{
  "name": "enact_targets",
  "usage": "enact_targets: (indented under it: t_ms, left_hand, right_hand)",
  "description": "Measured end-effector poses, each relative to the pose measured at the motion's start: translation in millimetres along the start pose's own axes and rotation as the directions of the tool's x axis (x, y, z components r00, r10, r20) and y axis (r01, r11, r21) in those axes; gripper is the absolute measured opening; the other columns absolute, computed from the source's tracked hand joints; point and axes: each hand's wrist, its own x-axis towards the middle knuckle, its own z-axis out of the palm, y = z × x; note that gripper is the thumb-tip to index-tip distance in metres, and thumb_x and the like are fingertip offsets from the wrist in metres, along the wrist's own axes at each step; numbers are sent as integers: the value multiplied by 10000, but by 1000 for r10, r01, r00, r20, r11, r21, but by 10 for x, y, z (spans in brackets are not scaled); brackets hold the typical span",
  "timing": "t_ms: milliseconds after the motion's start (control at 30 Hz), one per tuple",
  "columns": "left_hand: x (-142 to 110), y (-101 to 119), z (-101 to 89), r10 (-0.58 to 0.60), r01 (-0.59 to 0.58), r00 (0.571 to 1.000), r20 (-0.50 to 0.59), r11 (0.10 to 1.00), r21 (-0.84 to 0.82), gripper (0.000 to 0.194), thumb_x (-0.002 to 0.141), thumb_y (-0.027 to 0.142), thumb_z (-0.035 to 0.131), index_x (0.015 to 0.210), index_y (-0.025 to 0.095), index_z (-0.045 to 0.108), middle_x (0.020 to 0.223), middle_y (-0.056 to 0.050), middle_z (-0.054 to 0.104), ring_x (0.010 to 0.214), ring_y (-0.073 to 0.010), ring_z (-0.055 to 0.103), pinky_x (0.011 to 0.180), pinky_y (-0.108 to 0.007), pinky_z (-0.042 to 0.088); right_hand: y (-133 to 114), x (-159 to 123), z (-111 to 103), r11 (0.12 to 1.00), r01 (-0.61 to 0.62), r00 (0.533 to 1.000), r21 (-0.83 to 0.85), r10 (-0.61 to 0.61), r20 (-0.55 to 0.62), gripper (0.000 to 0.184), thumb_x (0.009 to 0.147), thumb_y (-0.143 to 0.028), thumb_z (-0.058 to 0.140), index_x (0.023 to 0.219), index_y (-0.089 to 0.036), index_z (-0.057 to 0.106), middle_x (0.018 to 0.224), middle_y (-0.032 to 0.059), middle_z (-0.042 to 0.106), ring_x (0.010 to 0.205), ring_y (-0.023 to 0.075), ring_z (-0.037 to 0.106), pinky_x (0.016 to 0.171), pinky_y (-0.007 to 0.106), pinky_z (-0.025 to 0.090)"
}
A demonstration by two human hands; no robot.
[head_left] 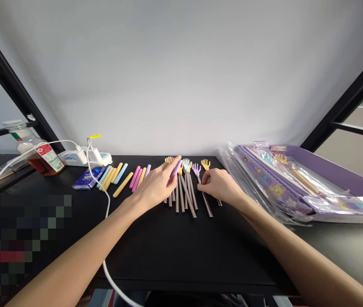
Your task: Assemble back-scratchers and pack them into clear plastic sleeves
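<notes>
My left hand has its thumb and fingers around a short purple handle. It is held above several metal back scratcher rods with small hand-shaped heads in blue, yellow and purple. My right hand pinches the metal rod of a purple-headed back scratcher, just below its head. Beside it, a yellow-headed back scratcher is partly hidden behind that hand. Several loose handles in yellow, blue, pink and purple lie left of my left hand.
On the right stand a purple display box with packed back scratchers and clear plastic sleeves. To the left are a bottle, a power strip, a blue packet and a white cable crossing the black table.
</notes>
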Motion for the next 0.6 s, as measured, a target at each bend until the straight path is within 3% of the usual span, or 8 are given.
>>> enact_targets:
  t_ms: [167,267,400,500,600]
  left_hand:
    - [-24,13,41,50,-50,999,-2,998,-37,559,976,213,477,1532,224,415,1103,-58,697,828,-147,668,742,-253,534]
    - [-30,19,49,77,-77,997,-17,995,-61,555,970,208,493,1521,221,429,1086,-47,705,802,-134,664,738,-246,539]
    - [-28,45,27,75,-76,997,-26,997,-31,549,973,217,505,1518,205,440,1095,-55,711,860,-149,689,788,-253,551]
    - [-28,61,13,76,-76,997,-5,997,-12,550,975,215,504,1521,201,439,1099,-54,714,873,-156,695,807,-262,552]
    - [-32,68,13,86,-86,996,5,996,-2,553,970,201,501,1521,204,445,1108,-55,708,866,-158,693,783,-263,546]
  right_hand:
    - [14,9,14,995,-1,1000,95,2,-9,281,646,-234,685,907,-211,584,679,13,681,683,211,639,603,288,401]
    - [32,21,-37,951,-73,997,300,64,40,352,634,-237,692,974,-205,607,617,-13,651,597,188,599,581,292,421]
    - [136,26,-236,804,-107,992,585,45,119,150,730,-305,648,812,-180,661,570,-5,574,549,151,527,549,286,415]
    - [218,29,-349,864,-101,992,493,51,114,283,879,-362,523,649,-202,565,592,18,550,548,147,515,548,291,395]
    - [264,50,-317,979,-94,995,179,89,33,329,956,-382,457,667,-226,473,651,41,596,563,174,553,565,307,369]
